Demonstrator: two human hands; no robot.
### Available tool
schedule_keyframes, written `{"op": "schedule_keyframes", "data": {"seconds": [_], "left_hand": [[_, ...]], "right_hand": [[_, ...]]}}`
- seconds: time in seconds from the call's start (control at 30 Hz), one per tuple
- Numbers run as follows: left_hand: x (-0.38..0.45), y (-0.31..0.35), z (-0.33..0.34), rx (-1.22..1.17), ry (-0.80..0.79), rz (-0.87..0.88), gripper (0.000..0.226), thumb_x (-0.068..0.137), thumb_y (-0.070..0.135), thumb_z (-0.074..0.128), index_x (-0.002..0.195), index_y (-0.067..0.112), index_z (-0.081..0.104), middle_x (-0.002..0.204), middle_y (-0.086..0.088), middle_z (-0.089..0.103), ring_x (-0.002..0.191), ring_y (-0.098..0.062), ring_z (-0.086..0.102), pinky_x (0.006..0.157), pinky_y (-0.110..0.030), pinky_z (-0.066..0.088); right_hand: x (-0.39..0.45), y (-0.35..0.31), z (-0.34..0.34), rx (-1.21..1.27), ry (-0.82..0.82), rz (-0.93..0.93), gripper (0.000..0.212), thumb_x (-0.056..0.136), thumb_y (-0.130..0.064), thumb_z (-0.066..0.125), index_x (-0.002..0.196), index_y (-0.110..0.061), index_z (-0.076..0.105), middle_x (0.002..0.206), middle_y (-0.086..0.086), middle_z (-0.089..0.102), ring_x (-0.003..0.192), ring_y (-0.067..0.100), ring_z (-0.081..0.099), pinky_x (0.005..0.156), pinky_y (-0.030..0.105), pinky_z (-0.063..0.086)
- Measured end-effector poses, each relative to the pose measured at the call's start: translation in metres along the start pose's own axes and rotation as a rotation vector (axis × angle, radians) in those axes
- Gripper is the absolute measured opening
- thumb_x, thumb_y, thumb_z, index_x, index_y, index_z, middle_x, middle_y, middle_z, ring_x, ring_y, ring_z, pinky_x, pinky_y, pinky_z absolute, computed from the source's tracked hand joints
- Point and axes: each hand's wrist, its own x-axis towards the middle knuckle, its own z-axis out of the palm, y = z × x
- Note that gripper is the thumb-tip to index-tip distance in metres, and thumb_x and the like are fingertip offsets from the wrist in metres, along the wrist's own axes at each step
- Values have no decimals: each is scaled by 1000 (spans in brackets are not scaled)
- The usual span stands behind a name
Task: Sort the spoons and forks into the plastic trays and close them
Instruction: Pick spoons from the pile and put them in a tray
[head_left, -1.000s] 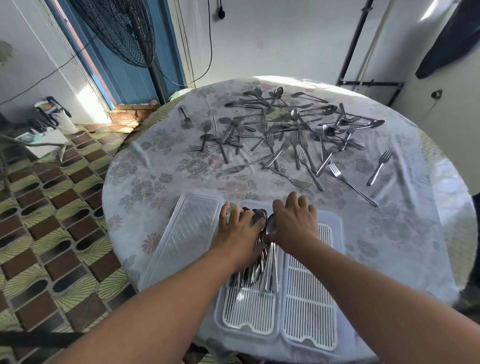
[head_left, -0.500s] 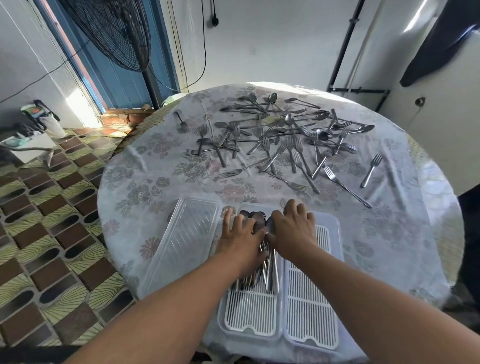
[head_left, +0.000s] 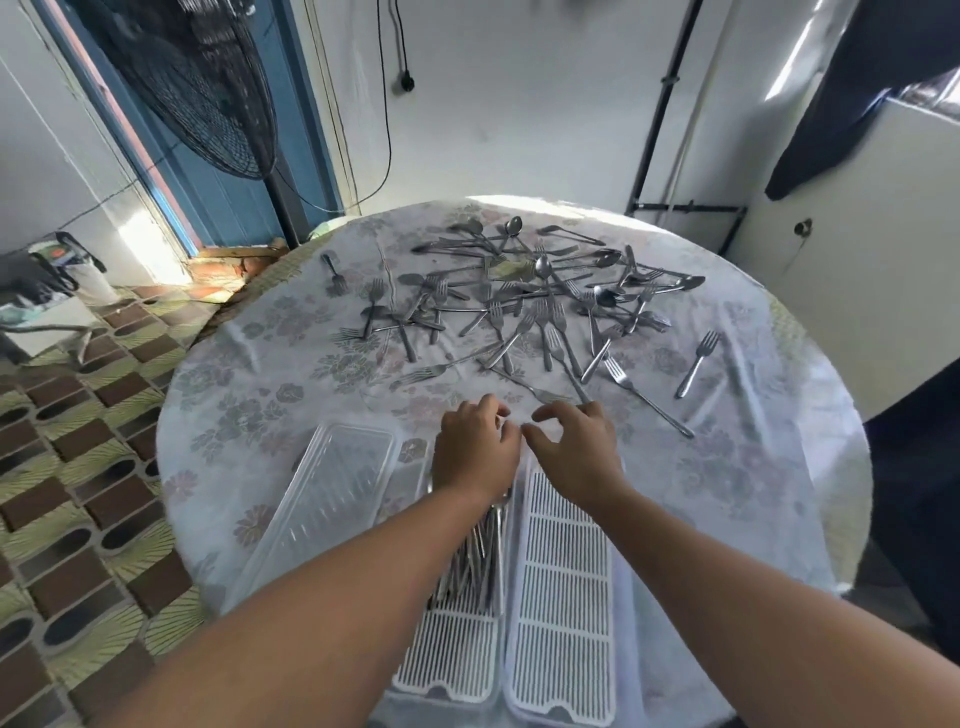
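Far left of frame: patterned brown-and-green floor tiles; upper left, a black fan in front of a blue door frame. Round table under a floral tablecloth fills the middle.

Lower left of centre: clear plastic lid lies flat on the cloth, just beside the trays.

Bottom centre: two white slotted trays side by side. Left tray holds a bundle of cutlery handles; heads are hidden under the left forearm. Right tray shows only bare slats.

Left hand over the far end of the left tray, fingers curled; whether it grasps anything, cannot tell. Right hand just beside it, over the far end of the right tray, fingers loosely bent, thumb and forefinger apart, holding nothing.

Upper centre to right: unsorted pile of forks and spoons spread on the cloth. One lone fork lies apart at the right of the pile.
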Motion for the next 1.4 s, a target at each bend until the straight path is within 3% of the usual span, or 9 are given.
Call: {"op": "schedule_keyframes", "data": {"seconds": [0.17, 0.27, 0.43, 0.57, 0.8, 0.93, 1.07, 1.13, 1.4], "left_hand": [[14, 67, 27, -115, 81, -147, 10, 100, 30, 52, 102, 23, 59, 90, -1, 70, 78, -25, 64, 62, -34, 49], [23, 111, 47, -155, 121, -183, 10, 99, 30, 54, 96, 22, 59, 89, -2, 70, 78, -25, 65, 66, -36, 55], [43, 159, 67, -199, 175, -228, 11, 97, 31, 55, 90, 24, 60, 84, 2, 70, 77, -24, 66, 69, -38, 57], [66, 169, 75, -214, 177, -221, 15, 95, 33, 51, 85, 23, 56, 72, 3, 69, 68, -23, 67, 65, -40, 57], [108, 174, 102, -182, 98, -185, 12, 97, 31, 54, 88, 24, 57, 80, 2, 67, 76, -25, 63, 65, -34, 50], [132, 181, 122, -185, 28, -197, 13, 97, 34, 53, 90, 25, 58, 80, 4, 67, 73, -22, 63, 61, -32, 47], [160, 188, 143, -183, 10, -229, 14, 98, 35, 52, 92, 24, 60, 78, 3, 66, 75, -23, 64, 59, -30, 43], [172, 191, 155, -161, 8, -267, 15, 98, 35, 53, 91, 24, 60, 81, 2, 66, 77, -23, 63, 59, -30, 41], [223, 222, 213, -107, 58, -482, 16, 94, 35, 57, 91, 21, 63, 85, 3, 68, 80, -24, 63, 73, -34, 55]], "right_hand": [[34, 37, -49, 115, -39, -88, 22, 92, -42, 69, 111, -30, 72, 109, -2, 55, 112, 19, 53, 96, 35, 43], [53, 61, -80, 161, -30, -141, 21, 92, -37, 69, 110, -26, 74, 99, -8, 55, 108, 16, 54, 96, 36, 45], [83, 83, -113, 226, -43, -108, 20, 92, -38, 68, 108, -26, 73, 106, -1, 58, 103, 15, 59, 96, 35, 48], [110, 89, -121, 285, -36, -60, 19, 92, -40, 68, 104, -26, 72, 106, 2, 64, 96, 15, 61, 90, 36, 51], [144, 111, -137, 277, 40, 37, 18, 94, -37, 67, 104, -22, 71, 88, -4, 71, 84, 15, 65, 70, 29, 48], [178, 120, -141, 276, 19, 78, 15, 95, -38, 63, 101, -25, 68, 83, -10, 71, 73, 17, 65, 71, 39, 57], [219, 132, -138, 230, -4, 32, 12, 97, -33, 61, 101, -23, 65, 83, -10, 68, 72, 16, 62, 64, 29, 44], [239, 142, -136, 222, -30, 13, 8, 97, -29, 61, 99, -23, 65, 82, -9, 67, 76, 18, 63, 68, 29, 44], [337, 201, -142, 69, -228, -34, 18, 98, -29, 62, 108, -15, 68, 94, 1, 72, 93, 26, 66, 74, 28, 42]]}}
